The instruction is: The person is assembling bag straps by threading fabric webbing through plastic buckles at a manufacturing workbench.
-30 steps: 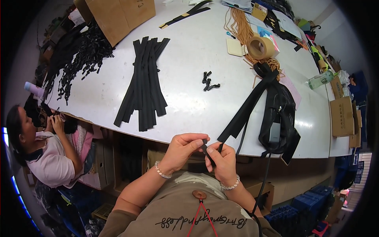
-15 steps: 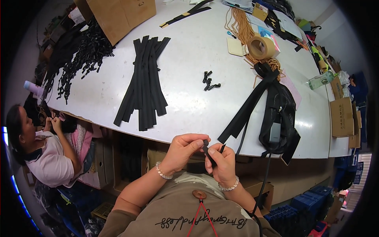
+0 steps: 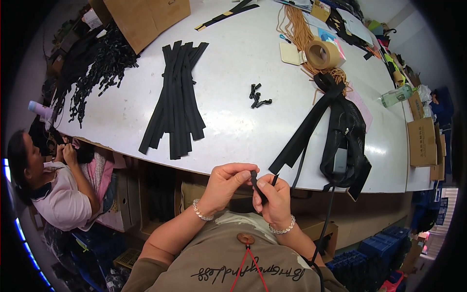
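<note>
Just off the table's near edge, my left hand (image 3: 227, 184) pinches one end of a black webbing strap (image 3: 258, 187) between thumb and fingertips. My right hand (image 3: 276, 199) is closed on the same strap a little lower down. A dark tip of material sticks up above the right hand; whether it belongs to that strap I cannot tell. On the table beyond lie several small black plastic pieces (image 3: 258, 97), too small to name. A pile of flat black straps (image 3: 181, 100) is spread to the left.
Right of my hands lie a black strap (image 3: 304, 134) and a black mesh bag (image 3: 340, 117) with a grey device on it. Tan tape (image 3: 323, 54), orange cords (image 3: 295, 29) and a bottle (image 3: 396, 96) stand farther back. Across the left are a cardboard box (image 3: 146, 19), black cords (image 3: 104, 61) and a seated person (image 3: 63, 190).
My hands keep nearly the same place and grip, while the strap between them bends slightly more. The table view shifts a little.
</note>
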`<action>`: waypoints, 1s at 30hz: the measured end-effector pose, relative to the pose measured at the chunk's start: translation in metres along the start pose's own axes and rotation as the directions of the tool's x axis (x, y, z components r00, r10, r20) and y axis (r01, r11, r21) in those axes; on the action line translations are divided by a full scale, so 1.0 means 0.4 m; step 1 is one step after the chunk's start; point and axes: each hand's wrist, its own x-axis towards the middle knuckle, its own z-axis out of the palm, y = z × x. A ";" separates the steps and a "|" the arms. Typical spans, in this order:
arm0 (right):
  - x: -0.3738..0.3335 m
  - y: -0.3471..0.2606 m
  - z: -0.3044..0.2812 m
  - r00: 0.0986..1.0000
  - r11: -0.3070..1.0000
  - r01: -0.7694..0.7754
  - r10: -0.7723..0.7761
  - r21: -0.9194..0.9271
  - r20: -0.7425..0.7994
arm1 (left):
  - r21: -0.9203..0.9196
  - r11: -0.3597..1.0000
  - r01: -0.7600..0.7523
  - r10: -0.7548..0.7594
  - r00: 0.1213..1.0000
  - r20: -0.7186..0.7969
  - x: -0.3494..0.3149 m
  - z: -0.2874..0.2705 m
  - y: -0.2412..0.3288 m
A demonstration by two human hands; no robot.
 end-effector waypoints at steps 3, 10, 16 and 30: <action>-0.002 -0.002 0.006 1.000 1.000 -0.008 0.008 0.016 -0.006 | 0.027 0.999 -0.024 0.024 1.000 0.004 0.000 0.004 0.004; -0.003 0.000 0.014 1.000 1.000 0.002 -0.001 0.017 -0.022 | 0.122 0.990 -0.068 0.067 0.998 0.014 -0.002 0.010 0.017; -0.005 -0.011 0.014 0.998 0.997 -0.065 0.065 0.032 0.007 | 0.073 0.996 -0.057 0.057 0.998 0.006 -0.009 0.006 0.004; -0.008 -0.009 0.012 0.996 0.996 -0.085 0.085 0.008 0.001 | 0.010 0.998 -0.063 0.063 0.998 -0.014 -0.008 0.008 -0.006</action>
